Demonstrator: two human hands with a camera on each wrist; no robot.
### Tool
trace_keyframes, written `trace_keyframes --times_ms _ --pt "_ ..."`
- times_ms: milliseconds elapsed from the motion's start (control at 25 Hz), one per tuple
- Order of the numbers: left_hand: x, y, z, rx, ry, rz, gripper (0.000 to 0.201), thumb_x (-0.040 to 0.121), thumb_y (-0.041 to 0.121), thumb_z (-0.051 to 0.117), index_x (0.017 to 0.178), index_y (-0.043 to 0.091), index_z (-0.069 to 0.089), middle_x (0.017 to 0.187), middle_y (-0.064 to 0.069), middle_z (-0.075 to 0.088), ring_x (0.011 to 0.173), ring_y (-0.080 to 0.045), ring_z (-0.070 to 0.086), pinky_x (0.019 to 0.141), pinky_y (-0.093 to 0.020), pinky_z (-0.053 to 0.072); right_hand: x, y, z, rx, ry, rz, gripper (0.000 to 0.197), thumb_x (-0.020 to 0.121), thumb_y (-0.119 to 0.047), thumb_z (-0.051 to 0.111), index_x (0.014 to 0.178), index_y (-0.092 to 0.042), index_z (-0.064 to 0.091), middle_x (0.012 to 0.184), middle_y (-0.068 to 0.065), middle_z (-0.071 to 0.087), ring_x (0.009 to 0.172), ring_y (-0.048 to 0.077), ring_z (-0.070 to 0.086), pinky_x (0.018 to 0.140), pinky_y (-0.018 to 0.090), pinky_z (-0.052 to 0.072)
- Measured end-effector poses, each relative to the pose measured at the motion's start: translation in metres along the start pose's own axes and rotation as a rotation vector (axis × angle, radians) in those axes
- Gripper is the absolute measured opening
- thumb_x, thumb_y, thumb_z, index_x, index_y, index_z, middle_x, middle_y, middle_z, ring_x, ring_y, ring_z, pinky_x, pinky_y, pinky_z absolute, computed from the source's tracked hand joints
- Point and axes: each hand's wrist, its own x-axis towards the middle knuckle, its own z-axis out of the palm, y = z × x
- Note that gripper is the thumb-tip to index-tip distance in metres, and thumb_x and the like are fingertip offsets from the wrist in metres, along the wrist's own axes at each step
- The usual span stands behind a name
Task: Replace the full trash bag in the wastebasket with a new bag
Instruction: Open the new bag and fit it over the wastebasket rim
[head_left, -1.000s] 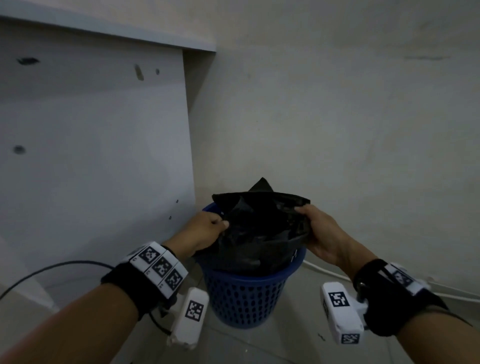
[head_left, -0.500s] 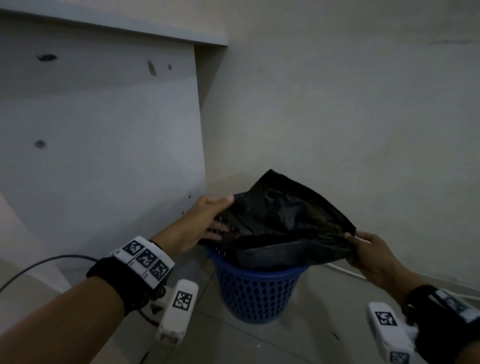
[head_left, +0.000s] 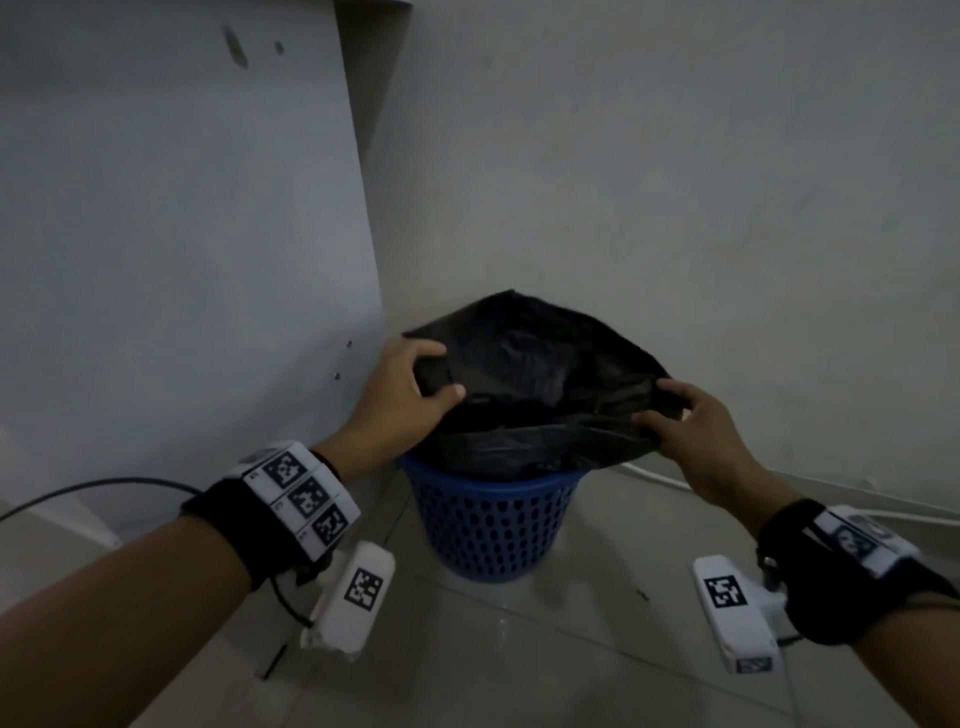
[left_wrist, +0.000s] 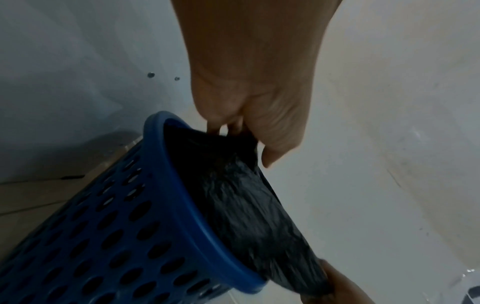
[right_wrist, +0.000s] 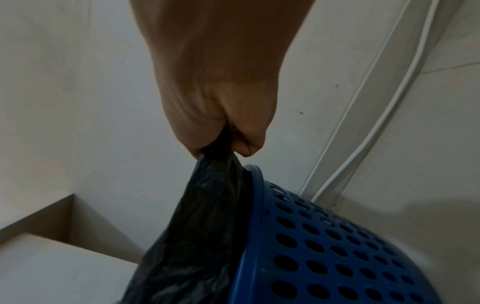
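My left hand (head_left: 410, 395) and right hand (head_left: 693, 423) pinched the black bag's (head_left: 530, 384) rim; the bag hid the wastebasket's (head_left: 493, 519) inside.

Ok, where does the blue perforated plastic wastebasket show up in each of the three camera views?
Head: blue perforated plastic wastebasket at lower centre, upright on the floor.
Left wrist: the basket fills the lower left, rim slanting.
Right wrist: the basket sits lower right.
Shared landmark: the black plastic trash bag rising from its rim, seen in every view.
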Motion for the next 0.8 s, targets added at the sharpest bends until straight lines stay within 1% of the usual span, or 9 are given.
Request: trace_keyframes --times_ms 80,200,280,360,480,560,680,760,800 --pt "0.006 0.006 -0.019 0.073 0.158 0.059 0.049 0.089 0.007 0.059 0.135 0.009 0.042 0.133 -0.01 0.038 0.111 -0.019 0.047 0.1 -0.023 0.04 -0.002 0.006 -0.013 -0.216 -0.02 -0.065 0.063 0.087 0.004 0.062 0.144 -0.002 0.036 0.138 0.014 0.048 0.109 0.022 0.056 0.088 0.032 0.051" --pt "0.006 0.001 -0.044 0.142 0.212 0.01 0.044 0.095 0.0 0.041 0.139 0.003 0.037 0.139 -0.016 0.033 0.115 -0.021 0.044 0.092 -0.007 0.023 0.0 0.02 -0.034 -0.358 -0.143 -0.108 0.075 0.087 0.0 0.064 0.15 -0.007 0.024 0.149 0.008 0.035 0.127 0.021 0.045 0.094 0.029 0.043" --pt "-0.006 -0.01 -0.049 0.197 0.21 -0.03 0.047 0.098 0.024 0.05 0.14 0.007 0.037 0.139 -0.014 0.036 0.119 -0.021 0.043 0.094 -0.012 0.024 0.004 0.033 -0.047 -0.403 -0.272 -0.092 0.089 0.083 -0.005 0.07 0.153 -0.014 0.017 0.155 0.003 0.025 0.137 0.028 0.038 0.103 0.041 0.045" --pt "-0.02 -0.027 -0.049 0.217 0.115 -0.036 0.074 0.084 0.059 0.058 0.14 0.016 0.036 0.14 -0.01 0.037 0.119 -0.013 0.04 0.1 -0.022 0.029 0.008 0.043 -0.054 -0.531 -0.403 -0.08 0.101 0.08 -0.016 0.076 0.155 -0.02 0.008 0.155 -0.001 0.019 0.14 0.028 0.032 0.107 0.047 0.041" --pt "-0.038 -0.045 -0.043 0.564 0.005 -0.03 0.114 0.066 0.082 0.056 0.152 0.016 0.019 0.159 -0.009 0.01 0.135 -0.03 0.032 0.108 -0.045 0.03 0.014 0.05 -0.052 -0.61 -0.473 -0.066 0.122 0.068 -0.036 0.083 0.154 -0.026 -0.003 0.154 -0.006 0.012 0.141 0.028 0.026 0.111 0.043 0.036" --pt "-0.048 -0.041 -0.032 0.851 0.038 0.163 0.114 0.062 0.089 0.048 0.147 0.015 0.031 0.159 -0.012 0.01 0.134 -0.037 0.03 0.105 -0.053 0.026 0.014 0.048 -0.044 -0.679 -0.507 -0.1 0.132 0.064 -0.036 0.085 0.152 -0.024 -0.013 0.155 -0.003 0.001 0.143 0.025 0.019 0.113 0.038 0.029" --pt "-0.066 -0.028 0.006 0.848 -0.128 0.572 0.099 0.067 0.086 0.047 0.14 0.019 0.041 0.15 -0.008 0.033 0.13 -0.03 0.034 0.103 -0.051 0.029 0.014 0.052 -0.027 -0.741 -0.536 -0.188 0.138 0.061 -0.04 0.085 0.15 -0.024 -0.019 0.155 0.001 -0.002 0.143 0.026 0.019 0.112 0.036 0.028" --pt "-0.074 -0.031 0.033 0.799 -0.309 0.761 0.076 0.076 0.06 0.064 0.137 0.019 0.042 0.136 -0.005 0.043 0.114 -0.025 0.05 0.094 -0.038 0.041 0.016 0.057 -0.021 -0.739 -0.536 -0.225 0.136 0.062 -0.036 0.087 0.15 -0.026 -0.016 0.152 0.005 0.006 0.14 0.028 0.026 0.111 0.038 0.033" --pt "-0.076 -0.038 0.041 0.756 -0.363 0.783 0.065 0.078 0.041 0.071 0.133 0.018 0.044 0.127 -0.004 0.047 0.101 -0.024 0.058 0.082 -0.034 0.049 0.017 0.059 -0.019 -0.741 -0.529 -0.224 0.133 0.063 -0.035 0.087 0.15 -0.027 -0.014 0.15 0.006 0.01 0.135 0.029 0.031 0.107 0.037 0.038"
